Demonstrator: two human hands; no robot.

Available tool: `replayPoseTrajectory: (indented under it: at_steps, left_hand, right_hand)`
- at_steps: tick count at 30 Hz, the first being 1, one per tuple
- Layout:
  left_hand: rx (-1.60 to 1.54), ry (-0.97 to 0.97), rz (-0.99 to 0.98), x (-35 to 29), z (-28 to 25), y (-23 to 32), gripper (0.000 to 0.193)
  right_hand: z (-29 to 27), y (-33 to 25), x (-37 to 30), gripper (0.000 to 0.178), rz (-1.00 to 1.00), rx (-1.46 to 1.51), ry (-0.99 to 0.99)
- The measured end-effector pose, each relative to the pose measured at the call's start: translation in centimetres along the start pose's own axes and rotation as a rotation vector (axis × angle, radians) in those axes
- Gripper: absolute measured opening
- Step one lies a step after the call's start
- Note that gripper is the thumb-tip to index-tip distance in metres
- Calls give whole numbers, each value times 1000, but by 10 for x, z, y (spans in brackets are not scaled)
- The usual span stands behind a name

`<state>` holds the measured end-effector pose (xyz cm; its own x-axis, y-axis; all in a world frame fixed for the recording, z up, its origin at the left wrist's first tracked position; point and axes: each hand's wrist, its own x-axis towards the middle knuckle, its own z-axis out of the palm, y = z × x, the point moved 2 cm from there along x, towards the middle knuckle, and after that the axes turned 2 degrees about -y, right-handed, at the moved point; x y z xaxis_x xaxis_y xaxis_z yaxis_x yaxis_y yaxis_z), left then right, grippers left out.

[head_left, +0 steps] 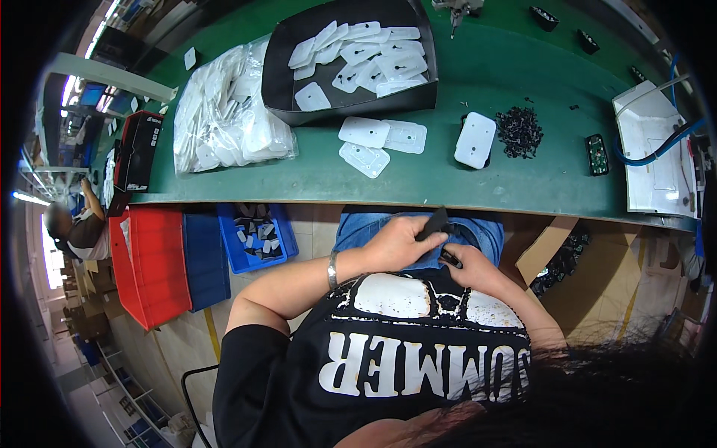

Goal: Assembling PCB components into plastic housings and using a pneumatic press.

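Note:
Both my hands are in front of my body, just below the table's near edge. In my left hand (403,243) is a flat black piece (436,222), pinched between thumb and fingers, with one end sticking up. Close beside it, my right hand (472,267) is closed round a small dark object (451,258) with a shiny part, whose kind I cannot make out. On the table ahead lie a white plastic plate (476,140) on top of a black piece, and a pile of small black parts (519,132). Several loose white plates (364,132) lie further left.
A black tray (351,113) with white plates stands at the back, beside a see-through bag of plates (224,112). To the right are a circuit board in a black case (597,155) and a white box (650,187). Red (153,261) and blue bins (285,231) stand below left.

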<state>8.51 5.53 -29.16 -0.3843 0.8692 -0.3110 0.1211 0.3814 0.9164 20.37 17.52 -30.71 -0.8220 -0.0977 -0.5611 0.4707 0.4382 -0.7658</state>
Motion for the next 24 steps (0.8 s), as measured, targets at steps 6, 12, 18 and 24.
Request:
replayPoseTrajectory:
  at_steps: [6,12,18,24]
  left_hand:
    - [186,-69,69,-1,5,-8,26]
    - [309,-72,56,-2,4,-11,26]
    - [435,-148,81,-5,1,-11,22]
    - [521,-313,90,-1,-3,-8,23]
  right_hand:
    - [-3,0,-4,23,57,274,150]
    - [-2,5,-4,21,53,256,99]
    - [1,12,-3,24,26,136,40]
    - [-3,-7,-5,25,113,-33,25]
